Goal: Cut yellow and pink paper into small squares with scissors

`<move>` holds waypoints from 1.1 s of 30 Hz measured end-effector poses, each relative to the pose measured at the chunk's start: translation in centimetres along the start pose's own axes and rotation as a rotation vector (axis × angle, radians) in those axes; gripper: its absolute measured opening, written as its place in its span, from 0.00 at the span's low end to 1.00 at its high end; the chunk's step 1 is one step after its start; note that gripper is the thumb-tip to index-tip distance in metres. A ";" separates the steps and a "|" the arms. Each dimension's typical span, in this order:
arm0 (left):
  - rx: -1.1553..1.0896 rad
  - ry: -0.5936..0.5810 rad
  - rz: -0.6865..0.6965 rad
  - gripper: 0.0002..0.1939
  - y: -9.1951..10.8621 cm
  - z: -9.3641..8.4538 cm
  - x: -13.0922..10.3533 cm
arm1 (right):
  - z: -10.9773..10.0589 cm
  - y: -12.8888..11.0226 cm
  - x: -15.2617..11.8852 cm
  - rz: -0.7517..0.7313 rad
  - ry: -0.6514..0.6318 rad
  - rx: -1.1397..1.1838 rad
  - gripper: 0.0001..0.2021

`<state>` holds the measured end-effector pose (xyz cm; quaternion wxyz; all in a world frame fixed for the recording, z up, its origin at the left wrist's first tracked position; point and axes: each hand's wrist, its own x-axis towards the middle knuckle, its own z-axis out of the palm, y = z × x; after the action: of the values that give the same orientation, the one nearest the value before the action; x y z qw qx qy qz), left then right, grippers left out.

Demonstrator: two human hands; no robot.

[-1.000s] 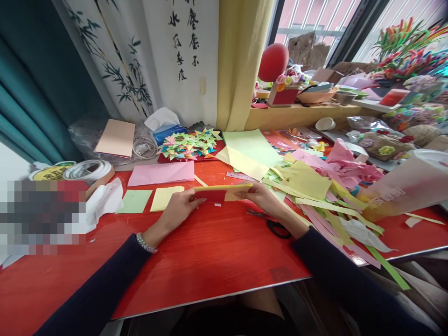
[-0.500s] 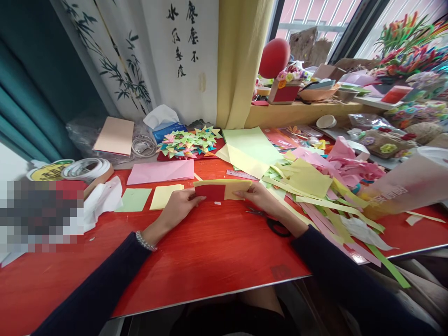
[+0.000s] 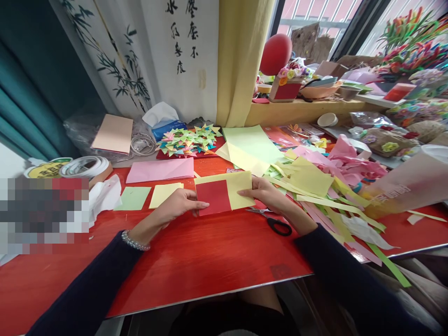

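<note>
- Left hand (image 3: 177, 205) pinches red paper (image 3: 215, 193) against yellow paper (image 3: 241, 189); right hand (image 3: 268, 195) pinches the yellow's other end.
- Beneath the hands: glossy red tabletop (image 3: 196, 266).
- Beyond them: yellow curtain (image 3: 238, 65), window (image 3: 315, 18) farther right.

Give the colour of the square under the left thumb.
The square is red, clearest in head view.

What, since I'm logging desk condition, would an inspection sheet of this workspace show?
Surface: red table, glossy.
Job's things: red paper in front of yellow paper, held up.
Clutter: paper strips heaped at right; folded paper pieces piled at back; scissors near right forearm.
Hands: left hand, thumb on red paper; right hand pinching yellow paper.
Cables: coiled cord, back left, apparently a cable.
Surroundings: yellow curtain, window.
</note>
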<state>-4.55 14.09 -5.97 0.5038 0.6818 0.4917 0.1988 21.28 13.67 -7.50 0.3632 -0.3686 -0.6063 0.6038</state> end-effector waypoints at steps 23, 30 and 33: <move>-0.021 0.046 -0.037 0.13 0.1 0.2 -0.2 | 0.1 -0.1 -0.1 0.026 -0.006 0.031 0.18; -0.029 0.052 -0.016 0.12 -0.1 0.2 -0.4 | 0.2 -0.1 -0.2 0.061 0.028 0.015 0.19; -0.054 0.050 -0.021 0.11 -0.1 0.3 -0.3 | 0.2 -0.2 -0.1 0.063 0.046 0.010 0.20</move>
<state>-4.51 13.67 -6.05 0.5114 0.6577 0.5058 0.2237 21.18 13.45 -7.35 0.3596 -0.3998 -0.5828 0.6092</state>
